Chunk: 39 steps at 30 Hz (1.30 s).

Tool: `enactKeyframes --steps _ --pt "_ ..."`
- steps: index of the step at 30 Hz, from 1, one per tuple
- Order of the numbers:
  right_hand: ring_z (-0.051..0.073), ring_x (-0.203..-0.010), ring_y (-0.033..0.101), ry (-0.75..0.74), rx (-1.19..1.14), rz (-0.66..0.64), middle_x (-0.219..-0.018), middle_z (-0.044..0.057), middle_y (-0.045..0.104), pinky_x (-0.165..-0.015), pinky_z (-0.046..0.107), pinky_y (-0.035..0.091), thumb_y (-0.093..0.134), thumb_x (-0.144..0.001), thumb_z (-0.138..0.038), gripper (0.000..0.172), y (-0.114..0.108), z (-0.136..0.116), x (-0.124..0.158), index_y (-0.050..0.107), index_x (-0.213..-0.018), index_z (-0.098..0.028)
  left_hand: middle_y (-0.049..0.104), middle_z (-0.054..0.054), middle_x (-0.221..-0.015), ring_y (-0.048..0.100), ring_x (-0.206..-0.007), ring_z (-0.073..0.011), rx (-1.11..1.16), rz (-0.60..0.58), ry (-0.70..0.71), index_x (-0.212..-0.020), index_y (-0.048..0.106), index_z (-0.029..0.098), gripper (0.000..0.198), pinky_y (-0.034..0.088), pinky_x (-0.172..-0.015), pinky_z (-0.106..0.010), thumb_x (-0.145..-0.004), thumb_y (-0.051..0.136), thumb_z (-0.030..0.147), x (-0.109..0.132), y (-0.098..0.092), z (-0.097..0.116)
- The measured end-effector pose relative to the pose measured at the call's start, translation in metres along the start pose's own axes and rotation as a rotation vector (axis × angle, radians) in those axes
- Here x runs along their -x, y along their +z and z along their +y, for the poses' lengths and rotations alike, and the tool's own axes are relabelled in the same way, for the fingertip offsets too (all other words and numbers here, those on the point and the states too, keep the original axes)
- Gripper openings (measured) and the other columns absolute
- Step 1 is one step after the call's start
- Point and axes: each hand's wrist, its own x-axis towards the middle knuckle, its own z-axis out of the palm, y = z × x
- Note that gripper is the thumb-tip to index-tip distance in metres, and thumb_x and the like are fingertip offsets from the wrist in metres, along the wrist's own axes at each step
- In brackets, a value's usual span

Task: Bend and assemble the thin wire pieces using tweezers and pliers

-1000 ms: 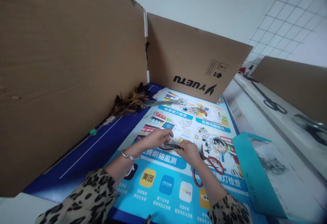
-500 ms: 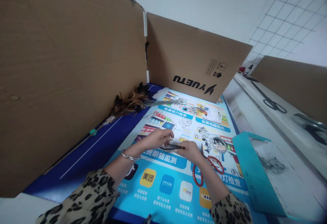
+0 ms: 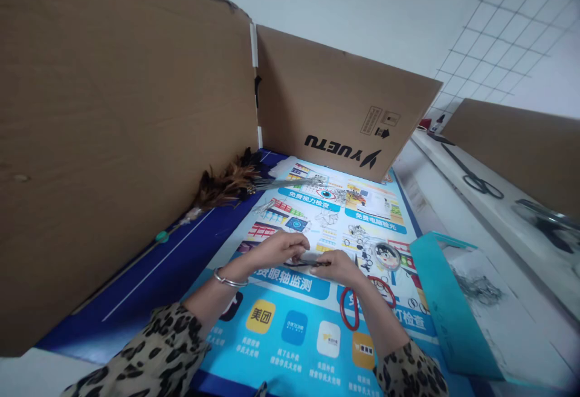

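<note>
My left hand (image 3: 283, 249) and my right hand (image 3: 338, 266) are close together over the printed sheet (image 3: 283, 285). Between their fingertips runs a dark, slender piece (image 3: 312, 263), pinched at both ends; its exact kind is too small to make out. Red-handled scissors (image 3: 343, 309) lie beneath my right forearm, which partly covers them. Just right of my right hand is a round case (image 3: 387, 256) with a cartoon face, beside scattered small black rings and bits (image 3: 365, 258).
Brown feathers (image 3: 226, 182) and thin silvery stems (image 3: 290, 183) lie along the left cardboard wall (image 3: 113, 143). Another cardboard panel (image 3: 335, 95) closes off the back. At right are a turquoise box (image 3: 437, 306) with tangled wire (image 3: 480, 285) and black scissors (image 3: 483, 185).
My view has shifted slightly. Both hands keep their pinch on the dark piece, which now looks flatter between them; otherwise the layout is the same.
</note>
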Motion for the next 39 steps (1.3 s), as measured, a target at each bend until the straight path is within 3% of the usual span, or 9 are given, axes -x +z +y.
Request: enactKeyframes --steps 7,12,17,21,25,29,34,39 --pt "0.016 -0.074 0.052 -0.041 0.276 0.328 -0.071 0.001 0.059 -0.068 0.024 0.036 0.059 -0.077 -0.037 0.017 0.025 -0.002 -0.004 0.068 -0.075 -0.022 0.065 0.002 -0.071 0.058 -0.067 -0.0125 -0.034 0.07 -0.062 -0.085 0.062 0.018 0.02 0.041 -0.062 -0.019 -0.08 0.043 0.022 -0.007 -0.002 -0.021" --pt "0.018 -0.083 0.051 -0.059 0.348 0.417 -0.077 0.003 0.061 -0.078 0.029 0.036 0.063 -0.076 -0.034 0.014 0.033 -0.002 -0.007 0.068 -0.08 -0.023 0.065 0.001 -0.074 0.055 -0.071 -0.0138 -0.082 0.076 -0.038 -0.08 0.066 0.019 0.017 0.038 -0.066 -0.02 -0.078 0.049 0.024 -0.007 -0.008 -0.021" --pt "0.019 -0.085 0.053 -0.07 0.223 0.473 -0.083 0.004 0.062 -0.079 0.031 0.038 0.061 -0.076 -0.034 0.02 0.034 0.003 -0.009 0.066 -0.092 -0.023 0.065 0.001 -0.07 0.056 -0.068 -0.0138 -0.031 0.098 -0.043 -0.08 0.066 0.02 0.018 0.039 -0.065 -0.02 -0.078 0.049 0.025 -0.005 -0.013 -0.021" --pt "0.02 -0.086 0.055 -0.017 -0.06 0.591 -0.092 0.005 0.062 -0.077 0.03 0.041 0.058 -0.077 -0.04 0.028 0.033 0.002 -0.007 0.062 -0.097 -0.021 0.064 0.001 -0.066 0.057 -0.065 -0.0137 0.068 0.179 -0.096 -0.077 0.064 0.018 0.018 0.041 -0.064 -0.021 -0.079 0.048 0.026 -0.008 -0.009 -0.027" --pt "0.021 -0.086 0.057 -0.028 -0.601 0.513 -0.088 0.006 0.063 -0.077 0.032 0.043 0.048 -0.083 -0.046 0.031 0.026 -0.006 -0.004 0.061 -0.089 -0.018 0.065 -0.001 -0.068 0.057 -0.058 -0.0124 0.135 0.222 -0.136 -0.082 0.062 0.015 0.021 0.043 -0.057 -0.022 -0.08 0.046 0.03 -0.013 -0.001 -0.035" --pt "0.024 -0.101 0.055 -0.114 -1.137 0.364 -0.083 0.009 0.065 -0.084 0.04 0.042 0.045 -0.084 -0.049 0.032 0.019 -0.015 -0.001 0.057 -0.08 -0.019 0.064 -0.002 -0.069 0.056 -0.055 -0.0119 0.192 0.255 -0.145 -0.084 0.059 0.014 0.025 0.043 -0.054 -0.022 -0.081 0.045 0.034 -0.014 0.002 -0.039" --pt "0.027 -0.114 0.048 -0.16 -1.428 0.199 -0.11 0.01 0.06 -0.091 0.051 0.036 0.048 -0.081 -0.052 0.033 0.014 -0.03 0.005 0.053 -0.074 -0.021 0.063 -0.001 -0.067 0.056 -0.056 -0.0121 0.272 0.268 -0.172 -0.08 0.057 0.014 0.024 0.044 -0.054 -0.022 -0.079 0.048 0.036 -0.013 0.0 -0.037" --pt "0.029 -0.118 0.044 -0.14 -1.505 0.15 -0.126 0.007 0.049 -0.094 0.055 0.031 0.048 -0.079 -0.055 0.034 0.008 -0.045 0.015 0.051 -0.071 -0.022 0.062 -0.001 -0.066 0.056 -0.057 -0.0125 0.286 0.25 -0.176 -0.079 0.056 0.015 0.023 0.044 -0.056 -0.023 -0.08 0.048 0.037 -0.012 0.0 -0.032"
